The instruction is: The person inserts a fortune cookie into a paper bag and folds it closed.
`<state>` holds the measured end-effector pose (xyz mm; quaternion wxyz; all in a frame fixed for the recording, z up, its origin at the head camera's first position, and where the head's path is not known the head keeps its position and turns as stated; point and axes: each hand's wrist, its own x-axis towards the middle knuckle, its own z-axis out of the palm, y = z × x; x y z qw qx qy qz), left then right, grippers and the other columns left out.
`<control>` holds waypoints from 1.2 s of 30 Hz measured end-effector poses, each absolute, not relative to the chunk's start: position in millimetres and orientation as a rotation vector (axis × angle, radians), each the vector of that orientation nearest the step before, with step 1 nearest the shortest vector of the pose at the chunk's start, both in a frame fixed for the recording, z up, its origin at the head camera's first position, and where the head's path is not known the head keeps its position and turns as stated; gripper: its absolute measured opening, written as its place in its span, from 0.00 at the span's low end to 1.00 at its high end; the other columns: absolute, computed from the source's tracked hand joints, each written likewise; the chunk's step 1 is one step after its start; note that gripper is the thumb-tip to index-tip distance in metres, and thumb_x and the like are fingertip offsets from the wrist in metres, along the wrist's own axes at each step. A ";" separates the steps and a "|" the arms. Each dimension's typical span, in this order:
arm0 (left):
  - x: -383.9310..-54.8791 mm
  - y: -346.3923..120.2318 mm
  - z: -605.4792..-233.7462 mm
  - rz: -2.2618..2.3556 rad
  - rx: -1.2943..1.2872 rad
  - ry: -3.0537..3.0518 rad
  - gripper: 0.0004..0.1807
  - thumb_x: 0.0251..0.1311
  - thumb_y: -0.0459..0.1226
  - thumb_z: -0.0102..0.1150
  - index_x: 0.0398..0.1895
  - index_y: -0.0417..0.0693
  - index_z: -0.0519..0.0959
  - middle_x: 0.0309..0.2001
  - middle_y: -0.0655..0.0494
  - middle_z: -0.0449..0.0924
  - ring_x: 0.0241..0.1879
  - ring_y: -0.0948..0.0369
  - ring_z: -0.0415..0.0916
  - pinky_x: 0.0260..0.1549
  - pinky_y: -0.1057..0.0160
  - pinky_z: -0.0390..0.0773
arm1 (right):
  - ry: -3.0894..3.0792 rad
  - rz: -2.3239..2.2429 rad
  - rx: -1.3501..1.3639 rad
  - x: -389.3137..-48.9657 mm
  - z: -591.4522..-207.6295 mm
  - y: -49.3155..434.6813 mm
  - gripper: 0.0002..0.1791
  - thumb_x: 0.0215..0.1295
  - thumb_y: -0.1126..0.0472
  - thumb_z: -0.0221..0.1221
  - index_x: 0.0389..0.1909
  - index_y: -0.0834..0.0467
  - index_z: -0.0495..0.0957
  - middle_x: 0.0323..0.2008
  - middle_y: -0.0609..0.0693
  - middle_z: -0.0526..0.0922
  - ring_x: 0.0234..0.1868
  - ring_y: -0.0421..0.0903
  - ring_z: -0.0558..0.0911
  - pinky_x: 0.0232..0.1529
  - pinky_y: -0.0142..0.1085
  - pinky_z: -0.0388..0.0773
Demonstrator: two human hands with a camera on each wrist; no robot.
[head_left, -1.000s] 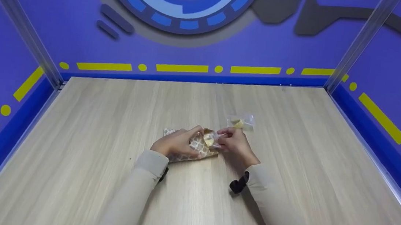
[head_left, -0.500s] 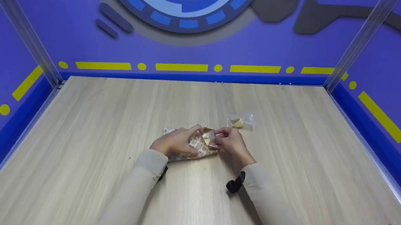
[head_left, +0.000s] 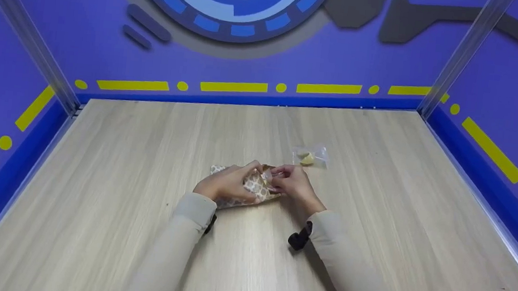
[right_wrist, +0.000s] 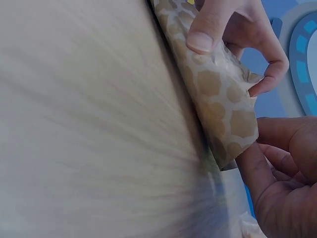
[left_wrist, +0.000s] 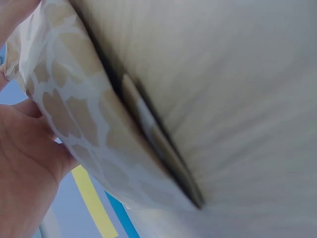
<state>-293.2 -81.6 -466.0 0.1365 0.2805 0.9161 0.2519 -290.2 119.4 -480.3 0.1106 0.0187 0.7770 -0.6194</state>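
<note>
A paper bag (head_left: 255, 185) with a brown and white giraffe-like print lies on its side, its mouth facing right. My left hand (head_left: 229, 183) grips it from above, thumb on the near face and fingers at the far edge of the mouth. At that mouth my right hand (head_left: 295, 184) pinches a clear plastic packet (head_left: 267, 176), mostly hidden by bag and fingers. In the right wrist view, the right fingers (right_wrist: 255, 171) reach inside the bag's printed edge (right_wrist: 242, 119). Just beyond the right hand lies another clear packet (head_left: 320, 154) holding a yellowish folded piece that resembles a fortune cookie.
The wood-grain table (head_left: 144, 153) is enclosed by a purple-blue back wall (head_left: 238, 67) and side walls with yellow markings. Metal posts (head_left: 462, 56) stand at the back corners. A dark device (head_left: 300, 237) is strapped at the right wrist.
My right hand has moved left, carrying the clear packet deeper into the bag's mouth; less of the packet shows. The left hand and bag have hardly moved.
</note>
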 end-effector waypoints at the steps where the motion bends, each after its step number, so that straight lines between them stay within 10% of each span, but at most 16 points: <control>1: -293.4 -81.7 -466.2 0.732 0.808 2.651 0.35 0.46 0.49 0.70 0.57 0.67 0.64 0.38 0.53 0.79 0.32 0.58 0.72 0.31 0.62 0.71 | 2.279 -1.824 0.056 -290.1 -480.6 118.6 0.15 0.56 0.76 0.59 0.46 0.72 0.77 0.27 0.51 0.80 0.20 0.38 0.81 0.27 0.29 0.81; 26: -293.7 -82.7 -467.9 0.733 0.815 2.657 0.37 0.45 0.52 0.71 0.59 0.67 0.63 0.37 0.53 0.79 0.32 0.58 0.74 0.30 0.61 0.73 | 2.178 -1.921 0.040 -293.8 -477.3 131.4 0.17 0.71 0.60 0.52 0.51 0.70 0.75 0.29 0.52 0.84 0.25 0.41 0.84 0.30 0.34 0.82; 36: -294.7 -81.5 -467.6 0.783 0.799 2.622 0.36 0.45 0.50 0.71 0.58 0.68 0.64 0.35 0.53 0.79 0.29 0.60 0.73 0.26 0.63 0.72 | 2.074 -1.930 -0.022 -291.9 -474.7 129.5 0.28 0.78 0.52 0.38 0.63 0.71 0.66 0.44 0.69 0.83 0.32 0.43 0.86 0.39 0.36 0.83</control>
